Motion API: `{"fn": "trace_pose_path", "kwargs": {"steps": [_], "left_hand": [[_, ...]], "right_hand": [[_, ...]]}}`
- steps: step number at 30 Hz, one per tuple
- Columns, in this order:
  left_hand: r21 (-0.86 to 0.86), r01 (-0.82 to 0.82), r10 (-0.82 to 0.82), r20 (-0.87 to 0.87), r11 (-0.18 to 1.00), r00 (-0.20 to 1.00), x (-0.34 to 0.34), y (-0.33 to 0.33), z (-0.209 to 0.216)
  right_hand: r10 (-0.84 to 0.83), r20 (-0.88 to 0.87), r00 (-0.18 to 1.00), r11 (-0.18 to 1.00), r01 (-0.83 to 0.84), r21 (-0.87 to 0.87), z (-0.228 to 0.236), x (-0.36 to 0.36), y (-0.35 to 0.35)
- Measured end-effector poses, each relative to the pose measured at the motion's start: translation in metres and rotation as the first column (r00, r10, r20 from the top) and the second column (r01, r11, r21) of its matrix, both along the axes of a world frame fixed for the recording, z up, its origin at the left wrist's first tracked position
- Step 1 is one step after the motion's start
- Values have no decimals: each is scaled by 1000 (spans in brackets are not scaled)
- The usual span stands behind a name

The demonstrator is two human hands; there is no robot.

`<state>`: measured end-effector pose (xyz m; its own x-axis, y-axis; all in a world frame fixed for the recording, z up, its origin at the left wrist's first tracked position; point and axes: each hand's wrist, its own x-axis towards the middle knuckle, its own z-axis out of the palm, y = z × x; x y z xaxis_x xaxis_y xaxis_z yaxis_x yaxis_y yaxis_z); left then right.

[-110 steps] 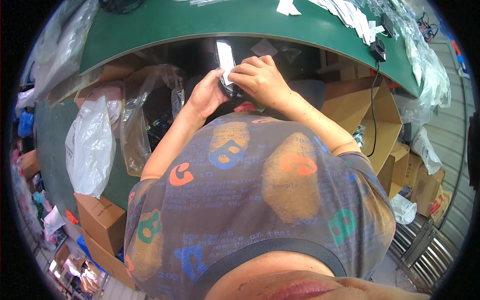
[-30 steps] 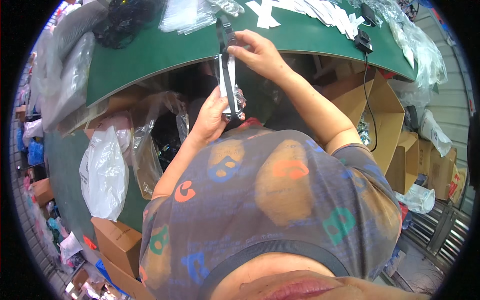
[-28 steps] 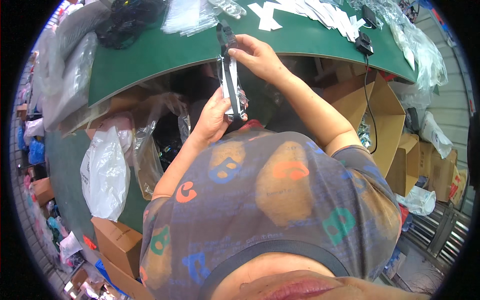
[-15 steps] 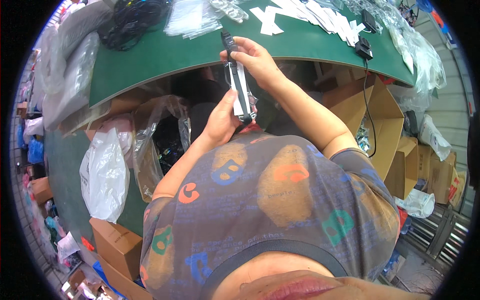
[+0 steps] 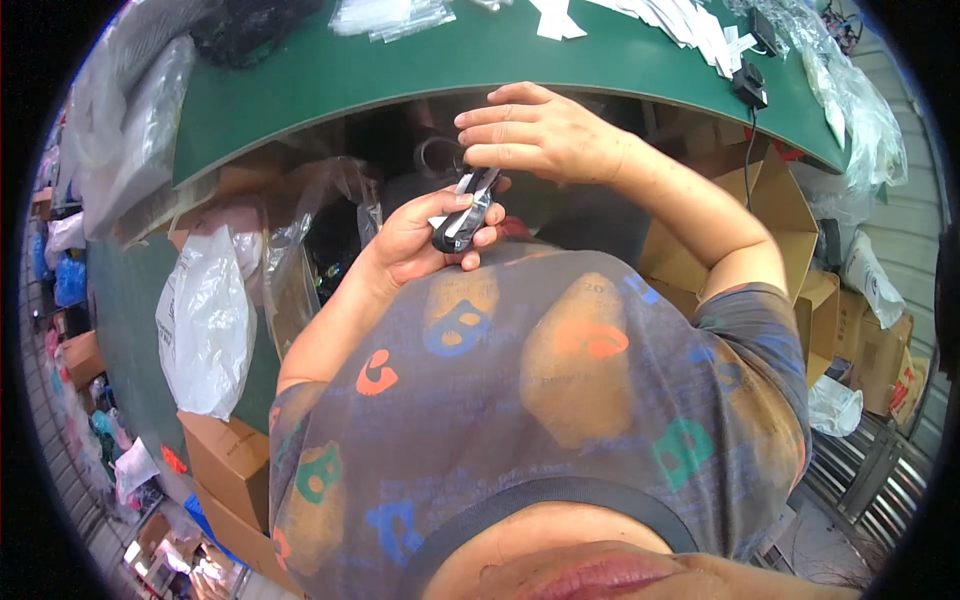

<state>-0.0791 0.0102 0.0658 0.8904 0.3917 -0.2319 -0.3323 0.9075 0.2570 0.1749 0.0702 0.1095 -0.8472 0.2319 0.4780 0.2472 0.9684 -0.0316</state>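
Note:
Just past the table's near edge, in front of my chest, my left hand [image 5: 415,238] is closed around a folded black strap [image 5: 457,228]. A white paper strip [image 5: 449,204] lies along the strap under my thumb, and some clear plastic seems to wrap the bundle. My right hand [image 5: 550,138] is above its far end, back turned up and fingers stretched out to the left. Its thumb is hidden, and whether its fingertips touch the bundle I cannot tell.
On the green table [image 5: 400,80] are clear plastic bags [image 5: 390,15], white paper strips [image 5: 690,25] and a black adapter [image 5: 749,84] with a hanging cord. A white plastic bag [image 5: 208,325] hangs at left. Open cardboard boxes [image 5: 765,220] stand at right.
The strap, earlier stretched lengthwise between both hands, is now a short folded bundle in my left hand. My right hand has let go of its far end and turned palm down, fingers extended.

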Motion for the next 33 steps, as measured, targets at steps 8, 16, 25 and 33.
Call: {"fn": "trace_pose_path", "kwargs": {"steps": [8, 16, 25, 33], "left_hand": [[28, -65, 66, -32, 997, 997, 11, 4, 17], [58, -29, 37, -152, 998, 988, 3, -3, 3], [90, 4, 12, -173, 996, 985, 5, -2, 4], [785, 21, 530, -436, 619, 727, -9, 13, -3]], "right_hand": [[2, 152, 988, 983, -30, 182, 13, 11, 5], [50, 172, 984, 934, 15, -358, 5, 9, 1], [-24, 210, 977, 941, 93, -325, -9, -18, -27], [-123, 76, 989, 562, 133, -816, -34, -5, -31]]}}
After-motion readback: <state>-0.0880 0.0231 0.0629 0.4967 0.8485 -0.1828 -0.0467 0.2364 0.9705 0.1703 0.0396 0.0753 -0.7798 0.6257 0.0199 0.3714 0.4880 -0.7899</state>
